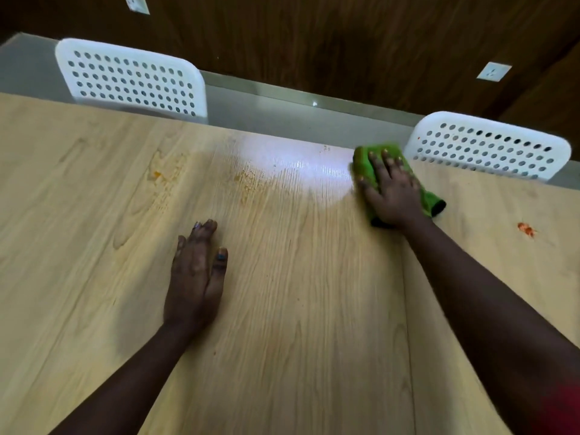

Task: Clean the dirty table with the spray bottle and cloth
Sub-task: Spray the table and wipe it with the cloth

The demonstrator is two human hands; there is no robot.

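Note:
A light wooden table [282, 309] fills the view. My right hand [392, 189] presses flat, fingers spread, on a green cloth [367, 164] near the table's far edge. My left hand [197, 277] rests flat on the table's middle, holding nothing. Orange smears [248, 180] and a small orange spot [156, 174] lie on the far left part of the table. A red stain [525, 229] sits to the right of my right arm. A wet sheen [301, 171] shows just left of the cloth. No spray bottle is in view.
Two white perforated chair backs stand behind the far edge, one at the left [131, 80] and one at the right [489, 149]. A dark wood wall [345, 42] with sockets rises beyond a grey floor strip.

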